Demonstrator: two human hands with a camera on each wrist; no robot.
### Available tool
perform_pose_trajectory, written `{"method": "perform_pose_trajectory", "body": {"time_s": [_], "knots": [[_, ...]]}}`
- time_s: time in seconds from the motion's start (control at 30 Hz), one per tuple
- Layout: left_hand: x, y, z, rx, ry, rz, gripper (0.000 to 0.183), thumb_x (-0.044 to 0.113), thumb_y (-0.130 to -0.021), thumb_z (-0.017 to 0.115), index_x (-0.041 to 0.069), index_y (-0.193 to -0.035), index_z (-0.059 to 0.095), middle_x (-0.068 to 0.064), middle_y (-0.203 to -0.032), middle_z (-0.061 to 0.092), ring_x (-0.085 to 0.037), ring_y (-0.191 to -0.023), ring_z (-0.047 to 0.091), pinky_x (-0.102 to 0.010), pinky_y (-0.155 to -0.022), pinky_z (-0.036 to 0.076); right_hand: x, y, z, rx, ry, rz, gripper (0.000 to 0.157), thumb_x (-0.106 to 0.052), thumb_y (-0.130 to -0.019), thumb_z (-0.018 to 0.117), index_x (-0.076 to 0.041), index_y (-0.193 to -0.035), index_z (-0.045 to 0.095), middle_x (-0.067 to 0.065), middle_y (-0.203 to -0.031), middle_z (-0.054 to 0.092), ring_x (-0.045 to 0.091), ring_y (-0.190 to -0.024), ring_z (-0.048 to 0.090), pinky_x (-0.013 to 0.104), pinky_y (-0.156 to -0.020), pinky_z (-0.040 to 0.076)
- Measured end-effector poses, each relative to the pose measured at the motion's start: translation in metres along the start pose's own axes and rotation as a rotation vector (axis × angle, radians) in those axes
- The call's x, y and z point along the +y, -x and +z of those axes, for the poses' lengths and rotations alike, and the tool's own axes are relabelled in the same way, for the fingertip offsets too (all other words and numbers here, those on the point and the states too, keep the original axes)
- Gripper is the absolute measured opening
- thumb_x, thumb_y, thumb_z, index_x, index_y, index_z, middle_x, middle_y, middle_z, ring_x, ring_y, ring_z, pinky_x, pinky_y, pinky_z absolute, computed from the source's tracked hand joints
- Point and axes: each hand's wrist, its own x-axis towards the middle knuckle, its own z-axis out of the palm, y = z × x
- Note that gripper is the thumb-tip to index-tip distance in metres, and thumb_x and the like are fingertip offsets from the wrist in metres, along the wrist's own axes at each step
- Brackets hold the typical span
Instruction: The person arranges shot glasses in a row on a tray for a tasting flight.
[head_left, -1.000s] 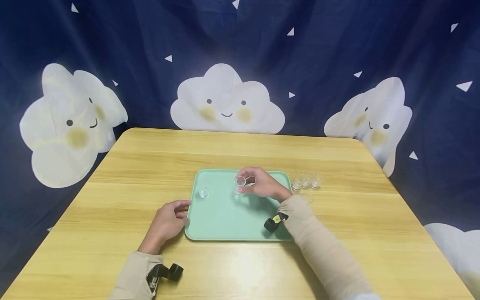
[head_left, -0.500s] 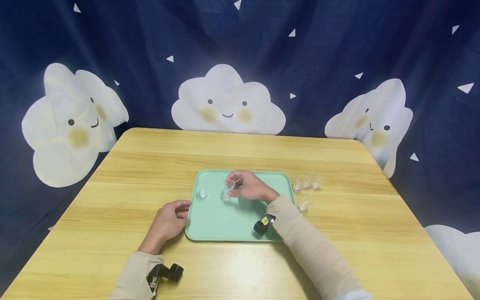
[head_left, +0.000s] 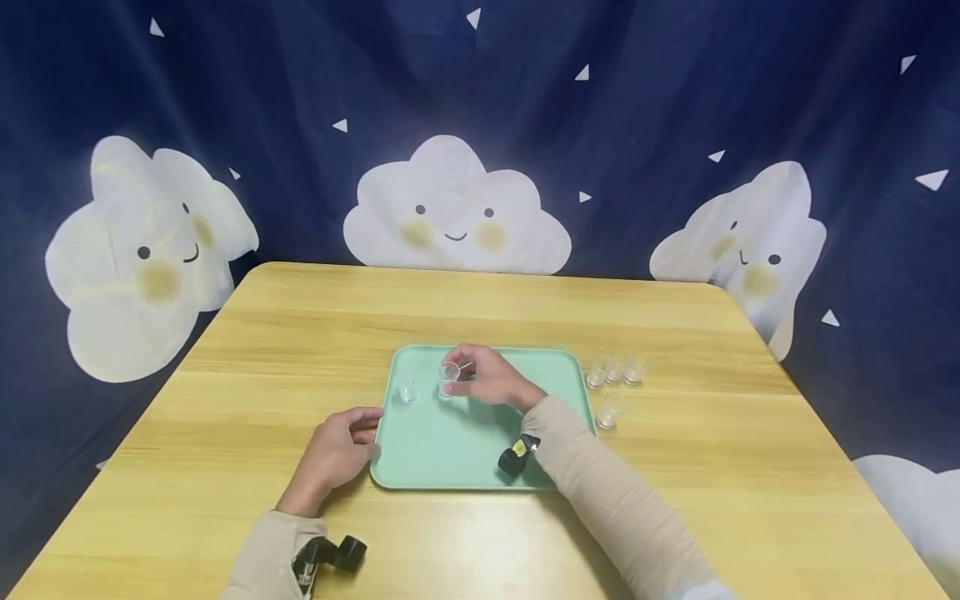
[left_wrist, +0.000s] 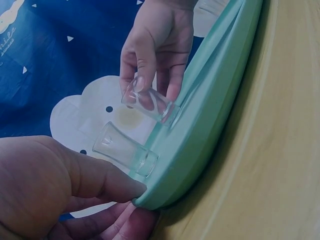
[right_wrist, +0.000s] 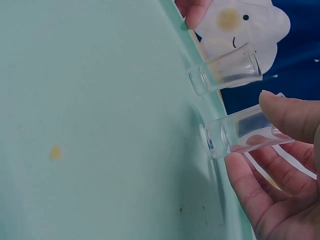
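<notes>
Clear glass fills the right-hand grip, thumb and fingers closed around one held glass, upright at the green tray; I cannot tell whether its base touches. I count six glasses: that one, a standing glass just left of the grip on the tray, and four glasses to the grip's right on the wooden surface, rims faint in my head view. The right sleeve hides the tray's near right corner. The left-hand grip touches the tray's rim; whether it clasps it, I cannot tell.
</notes>
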Motion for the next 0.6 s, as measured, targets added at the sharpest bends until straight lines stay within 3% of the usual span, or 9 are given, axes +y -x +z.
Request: {"method": "perform_pose_trajectory", "body": {"time_s": [0.6], "knots": [[0.0005, -0.0004, -0.0013, -0.012, 0.0, -0.001, 0.049, -0.002, -0.079, 0.064, 0.0, -0.128, 0.06, -0.014, -0.12, 0.064, -0.022, -0.095, 0.061, -0.038, -0.082, 0.05, -0.0015, -0.0044, 0.0053, 0.005, 0.012, 0.015, 0.03, -0.01, -0.081, 0.078, -0.009, -0.108, 0.065, 0.002, -0.103, 0.062, 0.019, -0.095, 0.063, 0.029, -0.087, 0.05]]}}
